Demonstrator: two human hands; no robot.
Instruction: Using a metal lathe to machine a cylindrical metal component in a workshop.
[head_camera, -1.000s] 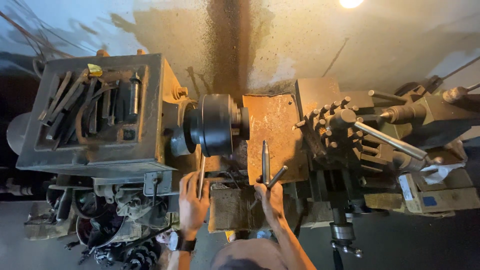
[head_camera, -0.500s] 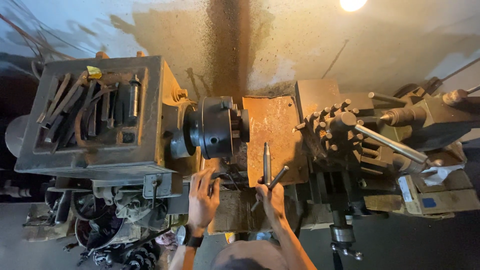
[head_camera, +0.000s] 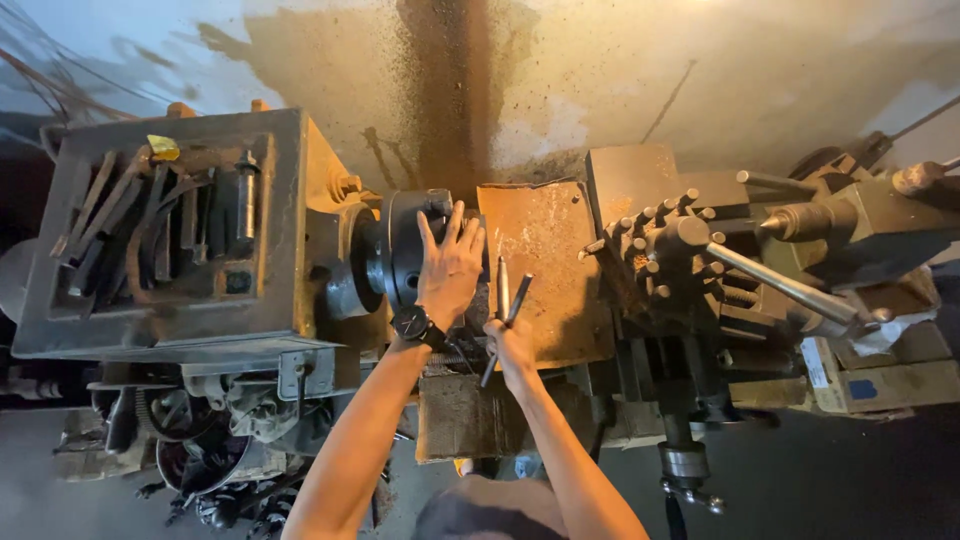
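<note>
While the right hand (head_camera: 512, 345) stays put at the front of the bed, clenched round a T-handled chuck key (head_camera: 503, 300) with its shank pointing up toward the wall, the left hand (head_camera: 448, 265) has come up off the apron and now lies flat, fingers spread, on the lathe chuck (head_camera: 405, 250); grasping nothing, just palming the rim. A second ago it was lower, near the controls. Reads as turning or steadying the chuck by hand, key not yet in a socket

Room: headstock (head_camera: 160, 240) hard left of the chuck, its top tray full of loose tools. Rusty sheet-metal guard (head_camera: 545, 260) just right of the key. Turret (head_camera: 665, 255) with its long lever (head_camera: 790, 285) further right, well apart from both hands
</note>
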